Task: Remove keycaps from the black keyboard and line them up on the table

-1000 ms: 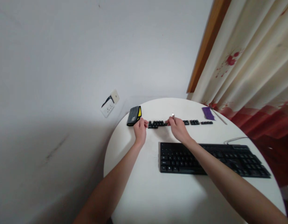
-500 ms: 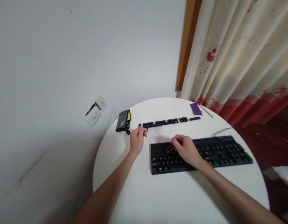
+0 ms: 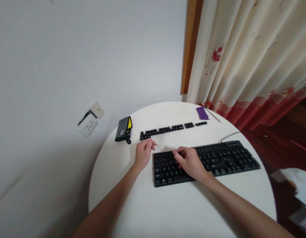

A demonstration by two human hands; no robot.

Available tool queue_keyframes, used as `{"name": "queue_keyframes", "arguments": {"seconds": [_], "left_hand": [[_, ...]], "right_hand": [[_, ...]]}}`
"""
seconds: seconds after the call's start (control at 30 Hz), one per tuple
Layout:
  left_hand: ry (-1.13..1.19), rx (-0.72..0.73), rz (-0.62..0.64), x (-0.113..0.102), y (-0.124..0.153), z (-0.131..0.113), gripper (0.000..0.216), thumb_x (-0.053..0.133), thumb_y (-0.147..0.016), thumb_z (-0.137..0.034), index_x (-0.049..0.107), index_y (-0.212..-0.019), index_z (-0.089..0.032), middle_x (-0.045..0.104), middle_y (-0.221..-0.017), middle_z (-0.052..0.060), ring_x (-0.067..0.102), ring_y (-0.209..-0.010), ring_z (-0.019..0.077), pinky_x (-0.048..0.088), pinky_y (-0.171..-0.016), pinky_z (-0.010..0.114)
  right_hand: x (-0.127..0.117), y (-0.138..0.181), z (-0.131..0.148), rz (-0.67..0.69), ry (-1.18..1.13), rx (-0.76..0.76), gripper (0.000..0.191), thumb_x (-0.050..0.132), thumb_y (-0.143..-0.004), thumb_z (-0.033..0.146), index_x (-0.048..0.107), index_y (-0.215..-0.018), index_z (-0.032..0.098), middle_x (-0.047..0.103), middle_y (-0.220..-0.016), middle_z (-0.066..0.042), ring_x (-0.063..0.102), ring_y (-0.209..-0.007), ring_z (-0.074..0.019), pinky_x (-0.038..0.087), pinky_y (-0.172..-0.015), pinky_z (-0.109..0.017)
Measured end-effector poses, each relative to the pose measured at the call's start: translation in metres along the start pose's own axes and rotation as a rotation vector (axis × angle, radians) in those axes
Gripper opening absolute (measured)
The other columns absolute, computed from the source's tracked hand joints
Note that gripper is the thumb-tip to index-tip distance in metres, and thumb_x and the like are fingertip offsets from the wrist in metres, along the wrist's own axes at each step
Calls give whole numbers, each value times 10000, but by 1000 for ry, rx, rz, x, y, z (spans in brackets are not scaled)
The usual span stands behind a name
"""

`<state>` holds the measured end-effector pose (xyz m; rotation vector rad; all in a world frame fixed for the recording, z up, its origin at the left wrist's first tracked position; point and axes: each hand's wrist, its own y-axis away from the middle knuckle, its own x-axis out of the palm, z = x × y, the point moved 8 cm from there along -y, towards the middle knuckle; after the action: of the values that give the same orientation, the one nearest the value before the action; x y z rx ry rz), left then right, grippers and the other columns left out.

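Note:
A black keyboard [image 3: 224,158] lies across a round white table [image 3: 182,211]. My right hand [image 3: 189,162] hovers over the keyboard's left part, fingers pinched on a thin wire keycap puller [image 3: 173,161] whose tip touches the keys. My left hand [image 3: 143,153] rests on the table just left of the keyboard's far corner, fingers loosely stretched and holding nothing. Beyond both hands a row of loose black keycaps [image 3: 165,130] is lined up on the table.
A grey and yellow pouch [image 3: 123,129] lies at the table's far left edge. A purple piece [image 3: 202,113] and a thin stick [image 3: 213,115] sit at the far right. The keyboard cable [image 3: 228,135] runs off right. Wall socket [image 3: 87,123] left, curtain [image 3: 254,66] right.
Both hands have drawn back from the keycap row. My right hand has come down onto the keyboard's left part with the puller; my left has settled beside the keyboard.

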<state>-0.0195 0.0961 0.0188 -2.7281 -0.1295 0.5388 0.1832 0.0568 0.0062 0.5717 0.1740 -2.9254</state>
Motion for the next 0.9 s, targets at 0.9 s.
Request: {"name": "queue_keyframes", "arguments": {"seconds": [0.9], "left_hand": [[13, 0, 22, 2, 1, -2, 448, 441, -966, -438, 674, -707, -156, 581, -567, 9, 490, -530, 126, 375, -533, 244]], "right_hand": [[16, 2, 9, 9, 335, -97, 250, 428, -944, 258, 512, -711, 219, 597, -609, -6, 571, -586, -162, 358, -618, -252]]}}
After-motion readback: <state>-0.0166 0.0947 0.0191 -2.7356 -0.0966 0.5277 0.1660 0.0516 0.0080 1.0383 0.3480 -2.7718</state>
